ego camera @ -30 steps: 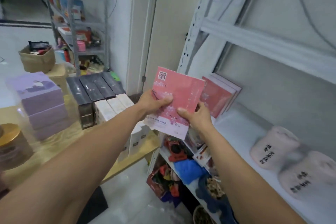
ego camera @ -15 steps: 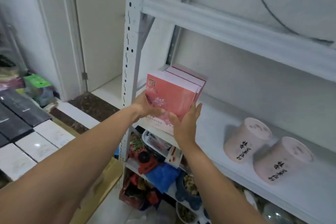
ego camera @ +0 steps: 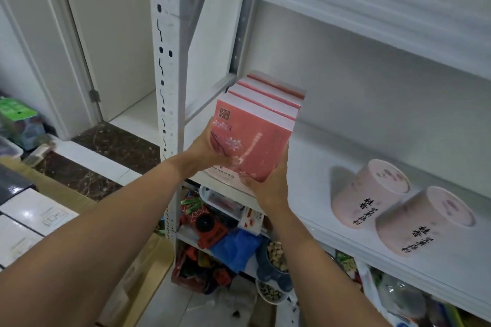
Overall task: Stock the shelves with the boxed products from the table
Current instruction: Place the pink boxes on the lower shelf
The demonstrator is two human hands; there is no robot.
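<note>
Two pink tubs (ego camera: 372, 191) well right on shelf (ego camera: 313, 162); pink box (ego camera: 252, 146) gripped between left hand (ego camera: 210, 154) and right hand (ego camera: 271, 186), against shelved boxes (ego camera: 273, 95).

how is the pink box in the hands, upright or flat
Upright: the pink box stands on end in front of the other boxes, left hand and right hand gripping its sides.

A box (ego camera: 249, 141) was held against the front of a row of boxes (ego camera: 268, 95) at the shelf's (ego camera: 318, 167) left end; two tubs (ego camera: 372, 191) were set together well to the right.
</note>
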